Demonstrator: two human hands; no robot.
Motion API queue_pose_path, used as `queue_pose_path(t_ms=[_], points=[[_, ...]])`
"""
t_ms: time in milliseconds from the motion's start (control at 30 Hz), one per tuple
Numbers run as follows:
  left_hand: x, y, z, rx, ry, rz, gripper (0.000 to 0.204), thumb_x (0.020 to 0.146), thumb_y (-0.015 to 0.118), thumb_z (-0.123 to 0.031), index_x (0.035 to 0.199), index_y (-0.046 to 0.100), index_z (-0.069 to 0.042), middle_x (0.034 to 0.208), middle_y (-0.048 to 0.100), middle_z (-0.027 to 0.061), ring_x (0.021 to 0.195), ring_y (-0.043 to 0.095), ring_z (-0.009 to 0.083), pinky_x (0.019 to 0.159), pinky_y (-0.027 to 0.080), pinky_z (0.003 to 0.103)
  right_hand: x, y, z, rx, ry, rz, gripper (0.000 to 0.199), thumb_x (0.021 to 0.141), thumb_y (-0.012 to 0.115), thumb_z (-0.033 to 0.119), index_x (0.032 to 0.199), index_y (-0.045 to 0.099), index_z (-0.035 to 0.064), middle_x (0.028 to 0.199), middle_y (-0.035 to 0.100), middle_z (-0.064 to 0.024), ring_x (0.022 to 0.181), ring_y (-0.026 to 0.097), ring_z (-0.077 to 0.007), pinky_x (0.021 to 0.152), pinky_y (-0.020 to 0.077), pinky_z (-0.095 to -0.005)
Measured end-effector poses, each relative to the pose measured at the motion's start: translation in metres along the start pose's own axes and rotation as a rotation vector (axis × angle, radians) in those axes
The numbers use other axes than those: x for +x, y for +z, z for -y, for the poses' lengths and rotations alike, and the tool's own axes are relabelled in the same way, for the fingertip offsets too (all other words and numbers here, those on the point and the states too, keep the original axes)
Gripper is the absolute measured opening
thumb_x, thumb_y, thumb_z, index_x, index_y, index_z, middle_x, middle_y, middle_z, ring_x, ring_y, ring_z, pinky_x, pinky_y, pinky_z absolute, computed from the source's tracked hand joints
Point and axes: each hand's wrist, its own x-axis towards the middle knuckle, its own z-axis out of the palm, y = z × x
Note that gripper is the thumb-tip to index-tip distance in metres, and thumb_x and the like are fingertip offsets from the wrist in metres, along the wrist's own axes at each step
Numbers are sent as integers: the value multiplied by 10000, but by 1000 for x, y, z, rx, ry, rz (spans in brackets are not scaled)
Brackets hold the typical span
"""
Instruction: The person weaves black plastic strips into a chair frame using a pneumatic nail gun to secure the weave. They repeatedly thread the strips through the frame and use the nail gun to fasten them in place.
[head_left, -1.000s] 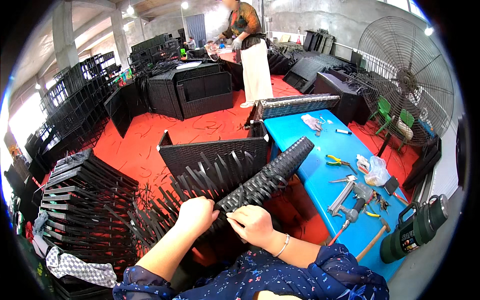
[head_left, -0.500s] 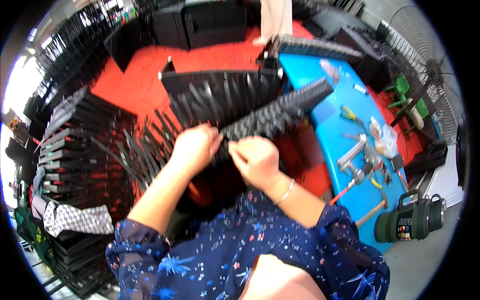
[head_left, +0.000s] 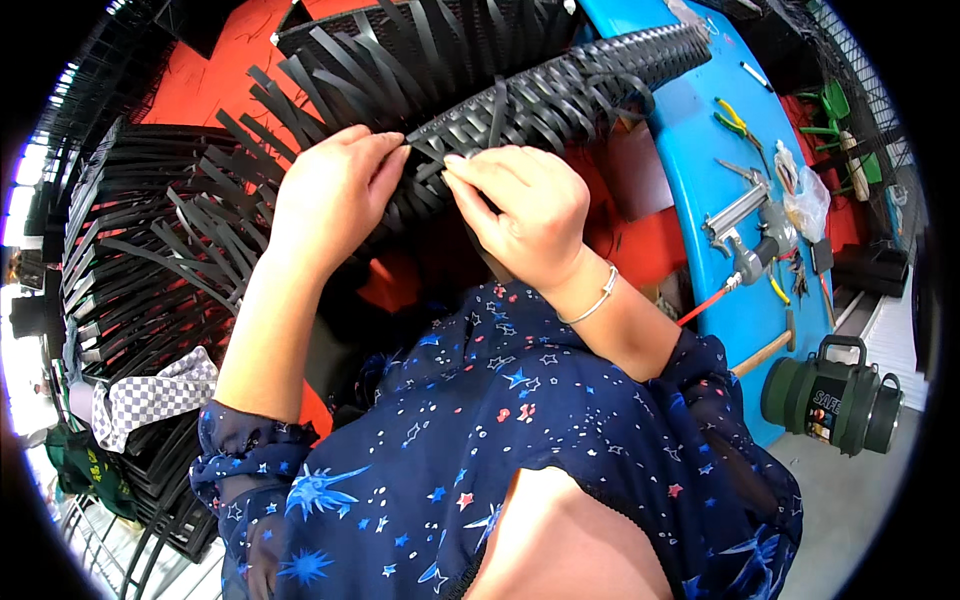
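Observation:
A long woven panel edge of flat black plastic strips [head_left: 590,90] runs from between my hands up to the right. My left hand [head_left: 335,195] pinches the strips at its near left end, thumb and forefinger pressed together. Close beside it, my right hand [head_left: 525,205] pinches a black strip between thumb and bent forefinger. The fingertips of the two hands are a short gap apart. Many unwoven black strips [head_left: 320,85] fan out past my left hand. Exactly which strip each hand grips is partly covered by the fingers.
On the right, a blue table [head_left: 675,210] carries yellow-handled pliers [head_left: 733,118], a metal air tool [head_left: 745,222] with a red hose, a plastic bag [head_left: 808,205] and a hammer [head_left: 765,353]. A green flask [head_left: 832,405] stands beyond its edge. A checkered cloth [head_left: 155,400] hangs at left.
The view has tilted downward, so hands and weave sit higher in the picture. Both hands stay pinched at the weave's left end, and the right hand's fingers show more clearly.

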Motion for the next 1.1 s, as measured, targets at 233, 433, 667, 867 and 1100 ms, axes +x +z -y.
queue_pose_path(t_ms=[233, 433, 667, 867, 1100], points=[[3, 0, 0, 47, 24, 1, 199, 955, 678, -189, 1034, 759, -25, 896, 701, 123, 825, 695, 333, 739, 563, 410, 0, 3, 2, -12, -16, 19, 120, 757, 832, 70, 851, 758, 83, 770, 708, -54, 651, 668, -237, 598, 527, -331], [2, 2, -1, 38, -11, 3, 202, 959, 681, -201, 1040, 764, -37, 866, 690, 127, 811, 689, 337, 721, 554, 415, 2, 5, 0, -44, -35, 0, 106, 765, 828, 73, 839, 755, 87, 762, 707, -47, 654, 673, -233, 602, 533, -328], [2, 2, -1, 21, -25, 11, 207, 959, 681, -202, 1051, 766, -37, 881, 697, 123, 822, 693, 333, 729, 556, 409, 3, 5, -1, -34, -40, -35, 98, 769, 826, 72, 829, 750, 87, 756, 707, -50, 655, 677, -233, 604, 536, -328], [1, 2, 0, 28, -35, 12, 218, 953, 690, -218, 1049, 767, -37, 880, 697, 119, 815, 694, 328, 728, 557, 408, 7, 8, 2, -80, -32, 32, 80, 778, 811, 98, 815, 739, 94, 747, 677, -43, 654, 656, -238, 603, 528, -339], [-3, 7, -1, 8, -36, -63, 210, 907, 754, -185, 1056, 767, -37, 719, 567, 104, 614, 572, 250, 608, 484, 362, 9, 13, 5, -141, 31, 128, 120, 812, 722, 144, 736, 638, 105, 740, 627, -67, 713, 652, -265, 659, 536, -373]])
